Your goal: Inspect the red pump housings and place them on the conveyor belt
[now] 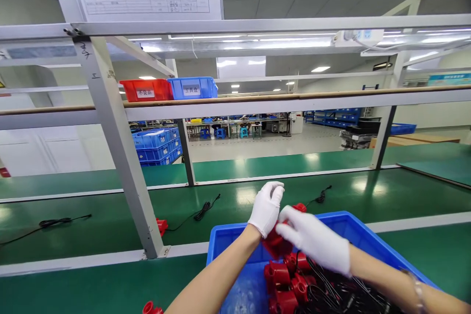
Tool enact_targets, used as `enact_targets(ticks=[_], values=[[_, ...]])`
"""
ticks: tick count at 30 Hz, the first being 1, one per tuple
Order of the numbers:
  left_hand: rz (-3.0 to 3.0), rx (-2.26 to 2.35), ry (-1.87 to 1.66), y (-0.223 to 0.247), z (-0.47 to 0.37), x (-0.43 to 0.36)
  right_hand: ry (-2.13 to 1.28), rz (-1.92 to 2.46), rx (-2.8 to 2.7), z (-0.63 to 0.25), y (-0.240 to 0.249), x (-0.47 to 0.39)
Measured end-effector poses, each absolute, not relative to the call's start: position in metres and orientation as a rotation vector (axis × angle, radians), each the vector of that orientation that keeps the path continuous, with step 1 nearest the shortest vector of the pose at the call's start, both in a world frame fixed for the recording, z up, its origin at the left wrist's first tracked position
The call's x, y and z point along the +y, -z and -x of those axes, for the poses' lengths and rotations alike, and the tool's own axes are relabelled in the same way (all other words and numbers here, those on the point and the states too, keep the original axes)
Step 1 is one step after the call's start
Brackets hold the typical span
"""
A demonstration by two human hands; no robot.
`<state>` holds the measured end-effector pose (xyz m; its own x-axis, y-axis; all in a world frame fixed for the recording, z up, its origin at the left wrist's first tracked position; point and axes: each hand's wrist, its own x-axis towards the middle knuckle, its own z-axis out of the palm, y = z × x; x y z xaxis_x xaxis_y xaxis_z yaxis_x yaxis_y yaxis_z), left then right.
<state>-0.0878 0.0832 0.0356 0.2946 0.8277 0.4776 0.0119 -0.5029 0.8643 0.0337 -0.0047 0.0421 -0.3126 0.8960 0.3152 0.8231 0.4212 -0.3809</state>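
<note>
My left hand (268, 207), in a white glove, is raised over the far rim of a blue bin (230, 231). Its fingers are curled together, and anything inside them is hidden. Close by on the right, my gloved right hand (318, 241) is smeared by motion, its fingers closed at a red plastic part (276, 244) above the bin. Below lie several red socket-like parts (279, 274) with a tangle of black cables (331, 287). Partly hidden behind my right hand, another red part (300, 207) sits on the green belt with its bundled cable (321, 197).
A metal post (123, 157) stands to the left. Along the green surface (235, 201) lie a corded red part (162, 226) and a bundled black cable (55, 222). Another red part (151, 308) is at the bottom edge. Red (147, 89) and blue (193, 87) boxes stand on the overhead shelf.
</note>
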Motion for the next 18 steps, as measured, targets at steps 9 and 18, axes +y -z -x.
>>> enact_targets(ticks=[9,18], values=[[-1.697,0.484,-0.822,-0.034,0.069,0.019,-0.381,1.600,-1.532,-0.106,-0.069,-0.049],[-1.037,0.347,-0.800,-0.019,0.053,0.002,-0.515,1.527,-1.642,-0.090,-0.037,-0.060]])
